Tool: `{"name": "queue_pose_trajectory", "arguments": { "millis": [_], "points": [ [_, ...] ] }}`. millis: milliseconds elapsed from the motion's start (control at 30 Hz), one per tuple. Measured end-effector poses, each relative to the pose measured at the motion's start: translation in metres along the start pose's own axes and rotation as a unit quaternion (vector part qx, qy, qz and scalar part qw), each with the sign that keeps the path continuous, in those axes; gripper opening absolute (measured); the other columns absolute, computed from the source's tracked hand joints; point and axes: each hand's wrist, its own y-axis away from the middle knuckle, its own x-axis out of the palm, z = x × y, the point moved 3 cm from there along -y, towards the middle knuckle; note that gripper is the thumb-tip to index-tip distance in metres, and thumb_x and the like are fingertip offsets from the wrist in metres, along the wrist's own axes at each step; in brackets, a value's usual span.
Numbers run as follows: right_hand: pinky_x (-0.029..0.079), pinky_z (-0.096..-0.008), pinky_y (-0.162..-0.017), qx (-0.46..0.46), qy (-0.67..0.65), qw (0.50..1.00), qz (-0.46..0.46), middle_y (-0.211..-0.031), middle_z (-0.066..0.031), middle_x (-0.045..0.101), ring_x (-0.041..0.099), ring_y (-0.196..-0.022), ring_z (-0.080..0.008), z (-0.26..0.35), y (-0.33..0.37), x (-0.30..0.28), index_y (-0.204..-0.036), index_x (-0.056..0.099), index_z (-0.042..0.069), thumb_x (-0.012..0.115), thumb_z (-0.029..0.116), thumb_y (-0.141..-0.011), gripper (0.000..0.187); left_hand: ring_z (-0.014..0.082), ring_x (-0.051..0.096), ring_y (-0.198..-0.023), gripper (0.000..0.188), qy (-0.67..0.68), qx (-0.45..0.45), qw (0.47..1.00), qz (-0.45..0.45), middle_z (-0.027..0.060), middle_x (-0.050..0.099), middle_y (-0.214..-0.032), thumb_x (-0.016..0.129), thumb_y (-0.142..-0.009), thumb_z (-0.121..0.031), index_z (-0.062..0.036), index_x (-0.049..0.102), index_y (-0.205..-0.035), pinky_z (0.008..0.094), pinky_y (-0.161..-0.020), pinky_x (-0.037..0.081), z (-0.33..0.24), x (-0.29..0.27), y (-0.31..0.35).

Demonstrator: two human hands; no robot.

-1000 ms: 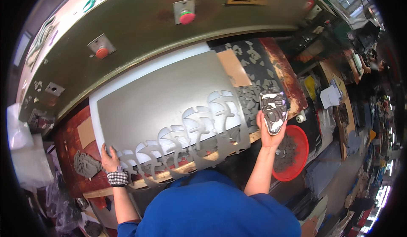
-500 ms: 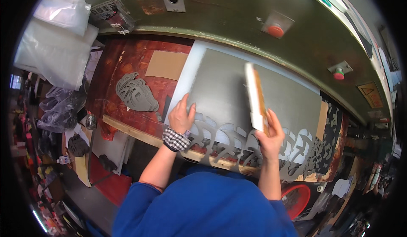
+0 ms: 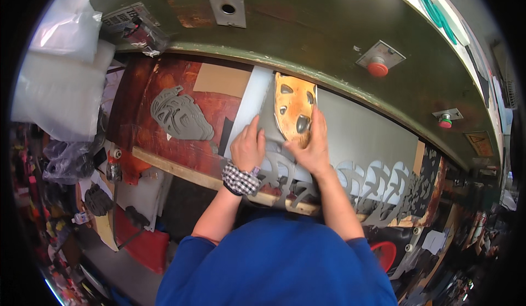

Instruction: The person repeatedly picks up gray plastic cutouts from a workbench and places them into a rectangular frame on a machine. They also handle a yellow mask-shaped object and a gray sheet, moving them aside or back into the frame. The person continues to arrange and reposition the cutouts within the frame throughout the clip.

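Note:
A cutting die [image 3: 294, 102], an orange-brown rounded plate with several holes and a pale rim, lies flat or nearly flat on the left part of a smooth grey sheet [image 3: 367, 122]. My right hand [image 3: 313, 150] grips its near end, fingers along the right edge and thumb at the bottom. On the left edge of the sheet rests my left hand [image 3: 247, 150], fingers stretched out and holding nothing. The sheet's near side has a row of curved cut-outs, leaving thin grey strips [image 3: 378, 210] that hang over the front edge. A pale blue board [image 3: 249, 100] shows beneath the sheet.
Stacked grey cut pieces [image 3: 178, 114] lie on the red-brown table [image 3: 164, 76] at left, near a cardboard piece [image 3: 222, 79]. A green machine beam [image 3: 307, 26] with a red button [image 3: 377, 67] spans the far side. Clear plastic bags [image 3: 60, 92] hang at far left.
The cutting die has moved left with my right hand and turned from standing on edge to lying face up. My left hand stays at the sheet's left edge.

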Motion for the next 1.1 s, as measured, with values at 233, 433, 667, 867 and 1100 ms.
{"name": "queue_pose_trajectory", "arguments": {
  "millis": [233, 433, 667, 867, 1100],
  "points": [
    [0.030, -0.0432, -0.108, 0.130, -0.017, 0.950, -0.282, -0.143, -0.0235, 0.034, 0.039, -0.130, -0.0321, -0.086, -0.008, -0.157, -0.148, 0.013, 0.000, 0.045, 0.039, -0.098, 0.071, 0.0312, 0.059, -0.067, 0.030, 0.051, -0.096, 0.993, -0.034, 0.0133, 0.062, -0.075, 0.057, -0.087, -0.006, -0.0036, 0.057, -0.117, 0.0388, -0.064, 0.048, 0.024, -0.008, -0.006],
    [0.009, -0.0449, -0.115, 0.090, 0.221, 0.862, -0.448, -0.150, -0.0324, 0.010, 0.010, -0.142, -0.0396, -0.129, -0.065, -0.293, -0.144, 0.006, -0.011, 0.036, 0.050, -0.098, 0.083, 0.0335, 0.057, -0.067, 0.013, -0.055, -0.038, 0.997, -0.036, 0.0146, 0.061, -0.073, 0.059, -0.090, -0.014, -0.0027, 0.062, -0.085, 0.0428, -0.063, 0.044, 0.031, 0.002, -0.009],
    [0.008, -0.0468, -0.115, 0.079, 0.201, 0.860, -0.463, -0.151, -0.0308, 0.006, 0.009, -0.142, -0.0400, -0.131, -0.077, -0.282, -0.145, 0.006, -0.010, 0.043, 0.051, -0.094, 0.087, 0.0329, 0.056, -0.065, 0.014, -0.101, -0.022, 0.994, -0.039, 0.0130, 0.057, -0.067, 0.059, -0.088, -0.014, -0.0057, 0.060, -0.078, 0.0429, -0.060, 0.042, 0.034, 0.026, -0.055],
    [0.025, -0.0458, -0.110, 0.050, 0.368, 0.876, -0.309, -0.138, -0.0234, 0.042, 0.037, -0.130, -0.0364, -0.166, -0.017, -0.293, -0.141, 0.032, -0.004, 0.070, 0.037, -0.084, 0.080, 0.0372, 0.056, -0.065, 0.020, -0.113, -0.068, 0.990, -0.043, 0.0175, 0.058, -0.067, 0.055, -0.091, -0.021, -0.0056, 0.060, -0.078, 0.0453, -0.059, 0.043, 0.039, 0.025, -0.041],
    [0.049, -0.0413, -0.087, 0.160, 0.505, 0.800, -0.281, -0.123, -0.0203, 0.056, 0.058, -0.105, -0.0305, -0.223, 0.095, -0.278, -0.126, 0.052, 0.000, 0.067, 0.036, -0.085, 0.057, 0.0337, 0.059, -0.064, 0.017, -0.019, -0.052, 0.997, -0.053, 0.0133, 0.060, -0.068, 0.057, -0.088, -0.021, -0.0079, 0.060, -0.077, 0.0453, -0.065, 0.049, 0.047, 0.044, -0.033]
  ]
}}
